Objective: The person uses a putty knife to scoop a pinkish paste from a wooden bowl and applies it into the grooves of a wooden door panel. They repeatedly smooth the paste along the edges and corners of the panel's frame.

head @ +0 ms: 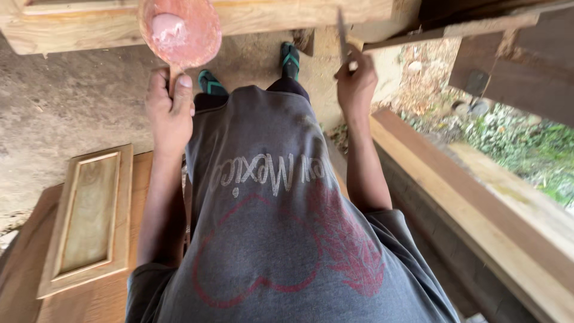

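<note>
Fingers (179,90) of the left hand (169,107) wrap closed around the short handle of a round reddish-pink paddle (181,30), its flat face carrying a pale pink lump of paste. The paddle is held up against the lower edge of a light wooden beam (89,27) along the top of the view. The right hand (356,81) pinches a thin metal blade (342,33), fingers shut around it, the blade pointing up at the beam's right end. Both forearms reach forward, bare, from grey shirt sleeves. A framed wooden panel (89,215) lies on boards at lower left; feet in green sandals (290,60) stand on the dirt floor (78,101).
</note>
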